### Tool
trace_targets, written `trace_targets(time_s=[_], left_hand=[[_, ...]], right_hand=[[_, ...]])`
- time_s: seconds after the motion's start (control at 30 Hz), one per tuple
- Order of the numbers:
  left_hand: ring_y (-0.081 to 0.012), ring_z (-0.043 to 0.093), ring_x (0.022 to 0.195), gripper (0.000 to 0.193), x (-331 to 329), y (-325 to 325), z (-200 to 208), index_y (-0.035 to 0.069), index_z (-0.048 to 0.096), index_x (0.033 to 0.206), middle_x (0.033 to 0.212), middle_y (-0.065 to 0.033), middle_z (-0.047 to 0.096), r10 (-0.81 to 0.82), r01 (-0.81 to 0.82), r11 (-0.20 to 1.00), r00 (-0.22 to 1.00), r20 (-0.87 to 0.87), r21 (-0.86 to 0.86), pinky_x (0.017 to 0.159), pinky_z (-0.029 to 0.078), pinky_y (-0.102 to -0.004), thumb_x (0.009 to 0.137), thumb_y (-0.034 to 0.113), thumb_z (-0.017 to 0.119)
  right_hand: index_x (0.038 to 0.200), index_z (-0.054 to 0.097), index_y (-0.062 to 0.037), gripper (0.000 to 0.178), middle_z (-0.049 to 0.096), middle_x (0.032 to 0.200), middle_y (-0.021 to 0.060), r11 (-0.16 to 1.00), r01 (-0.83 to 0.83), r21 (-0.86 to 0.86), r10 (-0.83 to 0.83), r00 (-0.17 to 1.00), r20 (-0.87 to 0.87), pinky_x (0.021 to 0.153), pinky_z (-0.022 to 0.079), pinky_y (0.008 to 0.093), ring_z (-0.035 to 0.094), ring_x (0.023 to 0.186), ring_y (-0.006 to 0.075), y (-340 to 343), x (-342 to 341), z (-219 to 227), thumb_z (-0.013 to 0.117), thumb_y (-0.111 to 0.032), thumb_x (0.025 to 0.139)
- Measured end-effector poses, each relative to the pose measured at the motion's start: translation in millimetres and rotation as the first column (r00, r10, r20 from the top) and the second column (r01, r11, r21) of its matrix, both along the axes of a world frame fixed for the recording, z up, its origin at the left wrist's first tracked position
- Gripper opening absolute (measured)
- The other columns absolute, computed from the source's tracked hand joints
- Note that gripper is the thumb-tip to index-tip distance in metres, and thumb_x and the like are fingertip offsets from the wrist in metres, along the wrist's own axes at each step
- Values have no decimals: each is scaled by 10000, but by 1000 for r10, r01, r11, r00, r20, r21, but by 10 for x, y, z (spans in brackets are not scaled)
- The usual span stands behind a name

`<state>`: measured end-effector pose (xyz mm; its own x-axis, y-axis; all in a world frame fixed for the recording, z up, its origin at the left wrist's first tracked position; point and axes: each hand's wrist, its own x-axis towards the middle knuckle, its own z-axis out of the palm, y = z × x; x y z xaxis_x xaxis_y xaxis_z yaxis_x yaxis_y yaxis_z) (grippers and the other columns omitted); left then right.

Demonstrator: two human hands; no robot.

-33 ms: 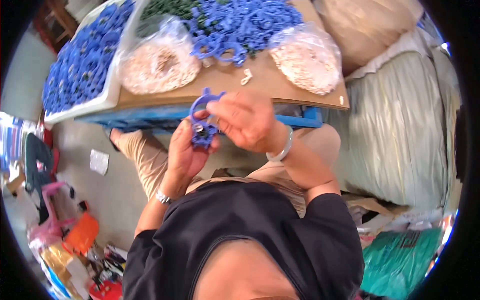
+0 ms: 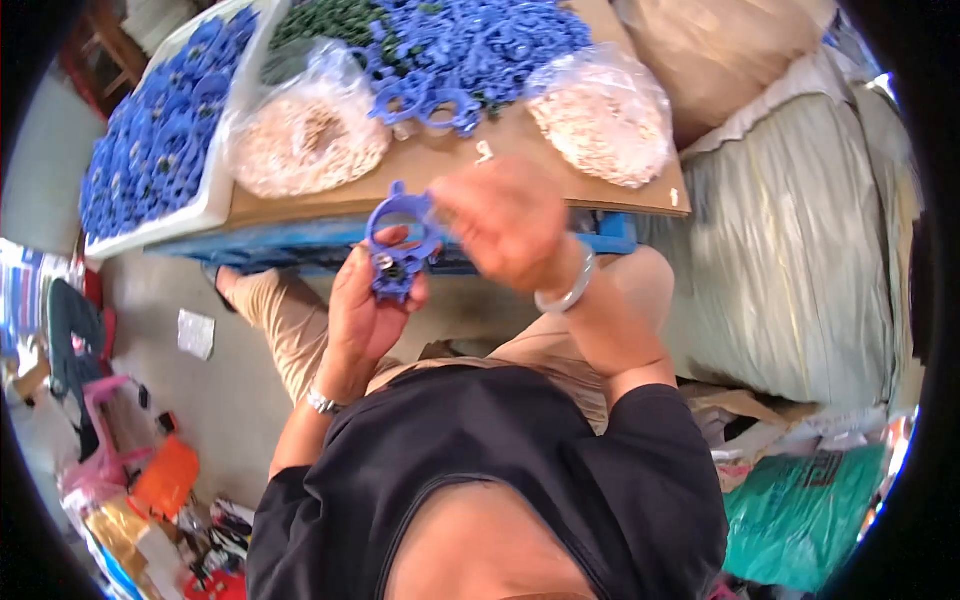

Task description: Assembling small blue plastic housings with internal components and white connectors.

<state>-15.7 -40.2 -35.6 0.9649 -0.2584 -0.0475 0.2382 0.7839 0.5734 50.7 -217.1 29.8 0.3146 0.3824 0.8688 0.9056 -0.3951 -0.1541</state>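
My left hand (image 2: 367, 300) grips a blue plastic part (image 2: 398, 270) by its lower end, above my lap. The part has a round open ring at the top with small prongs, and a denser lower section with a small clear or shiny piece on it. Just right of the ring is my right hand (image 2: 505, 220), raised near the table edge. Motion smears its fingers, so what they hold, if anything, cannot be made out.
On the cardboard-topped table (image 2: 440, 170) lie a heap of blue parts (image 2: 490, 50), dark green pieces (image 2: 320, 30) and two clear bags of small cream pieces (image 2: 310, 140) (image 2: 605, 125). A white tray (image 2: 215, 185) of blue parts stands left. Large sacks (image 2: 780, 250) crowd the right.
My right hand has drawn away from the blue part, slightly to the right. The part's ring now shows more fully, still in my left hand. The whole view has shifted slightly.
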Motion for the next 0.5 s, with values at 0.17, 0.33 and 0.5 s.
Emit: trace_targets(time_s=[0.17,0.33,0.5], left_hand=[[-212,541,663,413,41,36,-77,84,465,1157,1113,-233,497,-81,72,989,994,-71,-130,575,416,-286,892,392,385],[-215,524,648,438,60,19,-64,100,447,1177,1141,-251,475,-125,110,967,991,-49,-229,575,407,-286,895,421,351],[-222,504,628,417,88,-56,-42,95,465,1142,1135,-251,483,-169,143,959,982,-88,-244,558,398,-290,894,413,363]], right_hand=[[790,627,1,102,604,662,73,771,602,209,-545,793,-273,578,435,248,535,586,110,-982,496,154,574,-68,739],[819,635,15,153,610,651,54,576,761,300,-465,606,-646,559,423,236,531,578,89,-1796,654,56,575,-105,745],[852,603,49,205,599,679,176,706,641,-301,-689,525,-499,613,454,305,589,593,218,-1828,923,-322,538,-105,734]])
